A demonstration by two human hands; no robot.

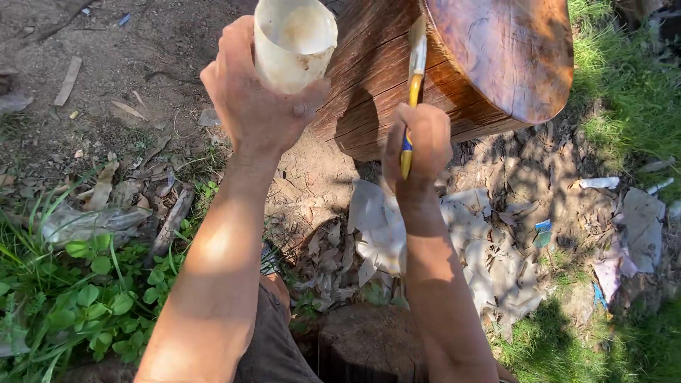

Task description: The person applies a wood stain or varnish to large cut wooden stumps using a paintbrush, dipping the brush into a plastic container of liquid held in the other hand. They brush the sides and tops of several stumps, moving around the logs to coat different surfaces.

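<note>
Outdoor dirt and grass, glossy brown log (454,64), left hand (252,99) gripping white cup (294,42), right hand (418,145) clasping yellow-handled brush (413,78)

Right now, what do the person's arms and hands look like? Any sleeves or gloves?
Both arms are bare, with no sleeves in view. The left hand and right hand wear no gloves, rings or watch. Sunlight and shadow fall across them.
</note>
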